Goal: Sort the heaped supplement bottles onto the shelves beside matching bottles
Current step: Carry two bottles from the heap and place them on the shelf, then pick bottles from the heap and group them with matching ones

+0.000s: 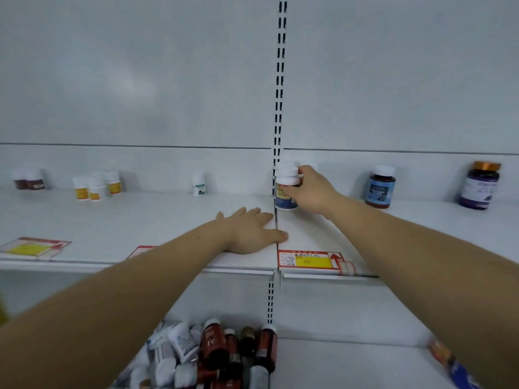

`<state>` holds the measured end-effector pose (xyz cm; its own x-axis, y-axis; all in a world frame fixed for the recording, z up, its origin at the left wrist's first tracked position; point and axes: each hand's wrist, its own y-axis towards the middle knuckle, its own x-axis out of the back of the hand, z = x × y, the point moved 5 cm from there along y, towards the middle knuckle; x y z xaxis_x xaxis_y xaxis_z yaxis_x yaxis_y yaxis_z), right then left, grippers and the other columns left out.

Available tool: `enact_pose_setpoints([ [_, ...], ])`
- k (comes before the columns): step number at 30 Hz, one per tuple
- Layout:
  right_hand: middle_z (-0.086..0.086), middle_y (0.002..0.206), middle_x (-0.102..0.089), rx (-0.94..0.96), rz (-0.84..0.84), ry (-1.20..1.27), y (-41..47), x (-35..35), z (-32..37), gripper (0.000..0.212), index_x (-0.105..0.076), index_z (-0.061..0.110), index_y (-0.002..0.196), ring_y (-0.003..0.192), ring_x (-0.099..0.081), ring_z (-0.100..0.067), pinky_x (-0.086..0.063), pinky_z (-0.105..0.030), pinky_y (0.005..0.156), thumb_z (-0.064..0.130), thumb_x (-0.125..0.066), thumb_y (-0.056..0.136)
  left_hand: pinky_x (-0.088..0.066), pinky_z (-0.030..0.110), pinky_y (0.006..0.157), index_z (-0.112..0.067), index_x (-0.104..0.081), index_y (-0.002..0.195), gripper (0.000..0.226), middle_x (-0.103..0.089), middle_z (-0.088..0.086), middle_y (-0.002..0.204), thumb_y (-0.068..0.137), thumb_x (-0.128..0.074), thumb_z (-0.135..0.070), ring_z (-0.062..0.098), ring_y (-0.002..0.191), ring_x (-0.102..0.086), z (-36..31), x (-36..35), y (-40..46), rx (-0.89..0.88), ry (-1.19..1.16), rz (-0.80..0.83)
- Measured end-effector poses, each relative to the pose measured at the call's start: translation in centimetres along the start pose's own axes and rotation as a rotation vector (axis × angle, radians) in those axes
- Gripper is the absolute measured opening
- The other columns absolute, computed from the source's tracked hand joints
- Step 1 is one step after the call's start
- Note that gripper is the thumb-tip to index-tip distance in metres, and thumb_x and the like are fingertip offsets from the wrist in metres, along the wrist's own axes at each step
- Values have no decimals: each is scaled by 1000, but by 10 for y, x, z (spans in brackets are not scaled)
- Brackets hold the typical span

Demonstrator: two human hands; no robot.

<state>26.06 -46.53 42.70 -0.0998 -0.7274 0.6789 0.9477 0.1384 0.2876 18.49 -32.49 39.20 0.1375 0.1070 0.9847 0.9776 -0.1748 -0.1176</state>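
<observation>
Right hand around white-capped bottle on shelf

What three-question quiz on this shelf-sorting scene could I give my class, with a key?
1. True or false: the left hand grips a bottle.
2. Which hand holds the white-capped bottle?
3. Where is the heap? A) upper shelf B) lower shelf, below the hands C) floor

Key: 1 false, it lies flat on the upper shelf; 2 the right hand; 3 B.
</observation>
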Motion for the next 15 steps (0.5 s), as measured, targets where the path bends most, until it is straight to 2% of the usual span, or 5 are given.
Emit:
enact_pose_setpoints([
  [4,-5,120,-60,-13,7,-64,7,-5,-1,42,-47,14,126,106,-57,-24,-47,-34,86,35,-56,90,-3,52,116,-34,-15,150,78,-5,-7,160,84,-34,-73,19,147,-2,2,2,0,14,-36,25],
  [7,-5,115,-61,-20,17,-111,6,-5,3,45,-49,14,122,105,-59,-25,-49,-36,84,39,-57,84,-11,39,118,-30,-19,150,78,-13,-5,159,86,-38,-70,17,145,-13,5,10,-5,-3,-149,43],
  [9,-8,123,-54,-9,-13,-133,-2,2,14,56,-43,12,131,111,-55,-27,-46,-34,85,37,-61,84,-16,33,114,-30,-22,149,77,-21,-5,157,86,-42,-68,17,142,-23,11,18,-13,9,-229,20],
  [12,-13,142,-37,15,-94,-207,-18,13,38,73,-28,11,145,127,-43,-31,-39,-35,97,39,-63,86,-19,29,111,-29,-25,148,74,-24,-6,156,87,-47,-64,16,141,-27,24,26,-34,4,-237,-12],
  [15,-12,148,-32,100,-79,-295,-38,6,74,72,-27,14,148,133,-37,-29,-35,-35,104,42,-59,88,-22,27,108,-29,-27,147,71,-28,-6,154,87,-49,-60,15,138,-31,45,33,-67,0,-233,-50],
])
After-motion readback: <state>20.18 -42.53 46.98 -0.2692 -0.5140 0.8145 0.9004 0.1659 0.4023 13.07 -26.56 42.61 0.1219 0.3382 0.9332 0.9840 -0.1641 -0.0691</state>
